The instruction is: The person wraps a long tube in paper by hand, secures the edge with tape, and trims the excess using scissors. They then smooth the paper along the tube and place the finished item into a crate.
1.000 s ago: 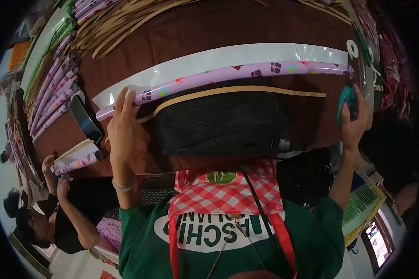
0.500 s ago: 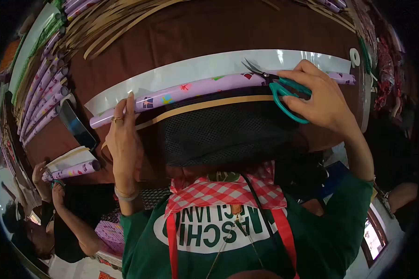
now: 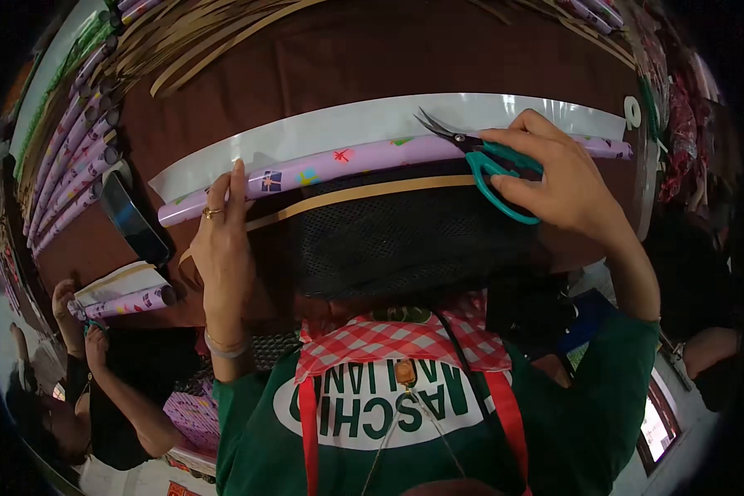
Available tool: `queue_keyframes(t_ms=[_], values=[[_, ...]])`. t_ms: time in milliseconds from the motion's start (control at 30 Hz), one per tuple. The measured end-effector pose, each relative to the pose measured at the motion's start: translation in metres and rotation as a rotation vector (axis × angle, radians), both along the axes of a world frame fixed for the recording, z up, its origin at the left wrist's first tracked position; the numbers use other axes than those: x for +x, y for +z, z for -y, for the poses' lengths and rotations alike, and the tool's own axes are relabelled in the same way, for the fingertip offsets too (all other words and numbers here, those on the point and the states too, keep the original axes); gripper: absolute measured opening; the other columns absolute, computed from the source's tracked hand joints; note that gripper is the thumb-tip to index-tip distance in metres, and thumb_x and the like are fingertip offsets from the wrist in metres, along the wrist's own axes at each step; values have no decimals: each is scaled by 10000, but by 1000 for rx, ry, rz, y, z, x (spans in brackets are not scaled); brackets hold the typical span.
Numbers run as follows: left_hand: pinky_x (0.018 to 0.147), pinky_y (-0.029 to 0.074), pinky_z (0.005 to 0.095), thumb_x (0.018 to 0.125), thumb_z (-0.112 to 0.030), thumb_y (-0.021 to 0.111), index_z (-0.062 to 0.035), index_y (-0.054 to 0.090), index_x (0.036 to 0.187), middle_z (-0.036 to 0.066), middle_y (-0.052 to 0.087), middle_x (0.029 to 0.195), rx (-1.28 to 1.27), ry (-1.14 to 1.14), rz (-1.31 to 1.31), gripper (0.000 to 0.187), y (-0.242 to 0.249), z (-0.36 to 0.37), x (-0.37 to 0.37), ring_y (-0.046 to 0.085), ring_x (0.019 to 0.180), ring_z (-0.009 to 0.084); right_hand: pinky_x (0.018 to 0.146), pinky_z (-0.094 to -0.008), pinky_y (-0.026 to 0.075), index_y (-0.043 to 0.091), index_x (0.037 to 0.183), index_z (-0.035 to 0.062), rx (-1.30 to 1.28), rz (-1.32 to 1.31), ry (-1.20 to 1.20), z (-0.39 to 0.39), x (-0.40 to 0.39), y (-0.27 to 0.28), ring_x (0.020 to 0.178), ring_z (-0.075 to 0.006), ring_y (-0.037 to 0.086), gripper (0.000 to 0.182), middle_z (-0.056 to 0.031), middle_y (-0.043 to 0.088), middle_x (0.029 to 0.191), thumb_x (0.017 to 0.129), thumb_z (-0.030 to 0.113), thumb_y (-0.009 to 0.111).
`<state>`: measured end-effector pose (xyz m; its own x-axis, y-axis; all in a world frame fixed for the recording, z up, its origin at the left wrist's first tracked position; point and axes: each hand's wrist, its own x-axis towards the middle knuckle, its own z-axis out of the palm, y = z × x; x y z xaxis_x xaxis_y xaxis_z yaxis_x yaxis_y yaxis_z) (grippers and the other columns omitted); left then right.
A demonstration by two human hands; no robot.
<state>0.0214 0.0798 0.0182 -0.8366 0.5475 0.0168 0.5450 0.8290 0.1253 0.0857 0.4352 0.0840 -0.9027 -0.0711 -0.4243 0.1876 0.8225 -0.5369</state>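
A long lilac roll of patterned wrapping paper (image 3: 364,157) lies across the table, its white underside (image 3: 331,122) spread as a loose strip along the far side. Over the roll's left end, my left hand (image 3: 223,227) has its fingers closed down on it; the thumb is hardly visible. Teal-handled scissors (image 3: 459,138) are in my right hand (image 3: 558,178), above the right part of the roll. Their blades are slightly parted and point left over the white strip. A tan ribbon strip (image 3: 364,192) runs between my hands on the near side.
Several finished-looking lilac rolls (image 3: 74,182) and a phone (image 3: 132,219) lie at left. Tan strips (image 3: 198,37) are heaped at the back. A black mesh cloth (image 3: 405,240) hangs at the near edge. At lower left, another person's hands (image 3: 95,343) work at a similar roll (image 3: 132,302).
My right hand and the scissors have moved slightly left along the roll. My left hand stays on the roll's left end, almost unmoved.
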Motion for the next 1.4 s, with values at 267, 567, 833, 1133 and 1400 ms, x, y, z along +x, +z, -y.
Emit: queue_keyframes(t_ms=[267, 567, 833, 1133, 1400], values=[[725, 493, 343, 754, 66, 516, -83, 432, 1327, 72, 482, 1182, 37, 6, 20, 598, -3, 2, -1, 572, 995, 260, 747, -332, 453, 600, 1145, 45, 76, 36, -21, 6, -3, -1, 852, -224, 556, 458, -76, 511, 954, 737, 253, 612], [733, 491, 344, 756, 63, 514, -85, 432, 1330, 74, 475, 1174, 38, 13, 55, 598, 2, -1, -2, 571, 998, 265, 740, -335, 447, 599, 1142, 36, 88, 49, 14, 3, -11, 6, 844, -229, 554, 453, -86, 508, 908, 740, 245, 610], [690, 496, 336, 753, 32, 538, -87, 447, 1316, 66, 476, 1156, 12, -4, -16, 583, -2, 1, -3, 591, 952, 250, 749, -331, 445, 599, 1132, 40, -53, 72, -49, -5, -12, 17, 850, -241, 555, 444, -103, 517, 927, 757, 277, 609], [704, 498, 333, 782, 35, 509, -70, 458, 1308, 81, 501, 1169, 14, 7, -22, 539, 0, -1, 0, 597, 951, 256, 914, -354, 399, 528, 1252, 85, 175, -433, -667, -91, 105, -9, 1084, -235, 493, 443, -109, 492, 1162, 884, 330, 549], [576, 509, 365, 851, 16, 449, -125, 334, 1384, 193, 456, 1291, 44, 66, 35, 563, 5, -13, 4, 627, 811, 346, 817, -430, 470, 523, 1245, 104, 938, -157, -990, -217, 210, -95, 1027, -345, 523, 532, -186, 471, 1185, 863, 475, 537]])
